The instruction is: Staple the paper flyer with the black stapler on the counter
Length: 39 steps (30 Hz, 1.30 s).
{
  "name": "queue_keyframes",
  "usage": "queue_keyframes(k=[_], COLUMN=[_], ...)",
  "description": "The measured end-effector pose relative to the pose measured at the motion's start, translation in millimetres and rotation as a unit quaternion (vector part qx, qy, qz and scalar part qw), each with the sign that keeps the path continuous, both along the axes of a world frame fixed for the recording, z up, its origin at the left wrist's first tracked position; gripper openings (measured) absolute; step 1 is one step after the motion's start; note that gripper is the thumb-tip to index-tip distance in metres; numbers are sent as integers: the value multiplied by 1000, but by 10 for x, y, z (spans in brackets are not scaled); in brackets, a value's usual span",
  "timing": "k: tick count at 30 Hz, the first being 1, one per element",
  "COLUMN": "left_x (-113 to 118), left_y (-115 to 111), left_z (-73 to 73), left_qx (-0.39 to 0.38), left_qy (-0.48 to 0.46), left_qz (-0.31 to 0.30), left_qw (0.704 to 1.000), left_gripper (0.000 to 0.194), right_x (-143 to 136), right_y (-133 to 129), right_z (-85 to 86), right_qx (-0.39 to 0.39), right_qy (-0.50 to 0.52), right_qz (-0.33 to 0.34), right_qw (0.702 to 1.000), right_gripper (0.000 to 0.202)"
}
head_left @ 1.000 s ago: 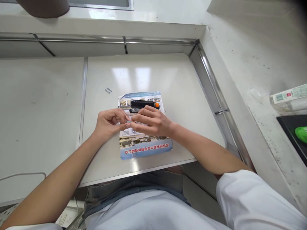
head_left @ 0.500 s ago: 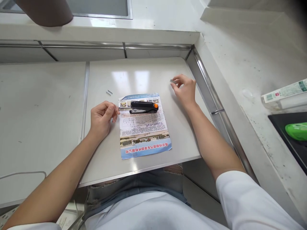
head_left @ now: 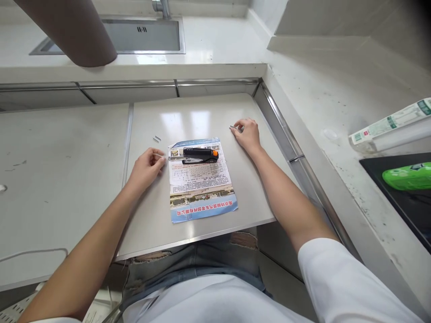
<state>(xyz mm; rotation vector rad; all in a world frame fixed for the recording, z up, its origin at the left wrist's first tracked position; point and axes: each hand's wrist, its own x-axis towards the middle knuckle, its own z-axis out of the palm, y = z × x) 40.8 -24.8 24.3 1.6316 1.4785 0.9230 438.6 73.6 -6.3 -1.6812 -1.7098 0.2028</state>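
Note:
A black stapler (head_left: 200, 155) with an orange end lies on a printed leaflet (head_left: 202, 179), its metal tray sticking out to the left. My left hand (head_left: 148, 167) is beside that metal end, fingers curled; what lies between its fingertips, if anything, is too small to tell. Out to the right, my right hand (head_left: 247, 134) pinches a small strip of staples (head_left: 232, 127) just over the table. Two more short staple strips (head_left: 156, 139) rest on the table above my left hand.
White table (head_left: 148, 229) with a seam at left. Behind it are a counter, a sink (head_left: 144, 38) and a brown cylinder (head_left: 81, 36). On the right counter lie a long box (head_left: 390, 122) and a green packet (head_left: 409, 176) on a black surface.
The view has tilted up, showing more of the sink and a faucet. My right hand, still holding the strip, is somewhat closer to the stapler. The stapler stays on the leaflet.

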Motion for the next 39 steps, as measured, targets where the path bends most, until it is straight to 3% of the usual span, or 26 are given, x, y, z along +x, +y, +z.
queue_keyframes(k=[3, 6, 8, 10, 14, 18, 25, 30, 35, 39], left_x=[-171, -206, -164, -122, -126, -148, -93, -18, 99, 139], left_y=[102, 228, 322, 417, 548, 520, 437, 360, 254, 251], left_z=[47, 82, 61, -1, -170, -245, -146, -78, -45, -51], left_qx=[-34, 54, 157, 195, 147, 142, 192, 244, 323, 323], left_qy=[170, 258, 287, 292, 275, 284, 319, 240, 189, 182], left_qz=[-57, -9, 50, 46, -47, -48, -19, -14, -91, -139], left_qw=[983, 965, 944, 935, 949, 947, 928, 940, 923, 918], left_gripper=[18, 19, 38, 51, 56, 49, 29, 24, 16, 16], right_x=[-92, -268, -426, -592, -842, -930, -941, -915, -889, -904], right_y=[-59, -187, -304, -424, -600, -649, -644, -647, -654, -662], right_z=[78, 182, 238, 269, 254, 178, 44, 41, 74, 80], right_qx=[49, 89, 103, 106, 91, 59, 37, 68, 83, 73], right_qy=[-14, 8, 37, 63, 93, 54, -12, 17, -7, -19], right_qz=[24, 84, 144, 214, 312, 371, 386, 343, 357, 371], right_qw=[998, 992, 984, 969, 941, 925, 922, 937, 930, 926], right_gripper=[14, 20, 26, 30, 36, 35, 26, 21, 19, 23])
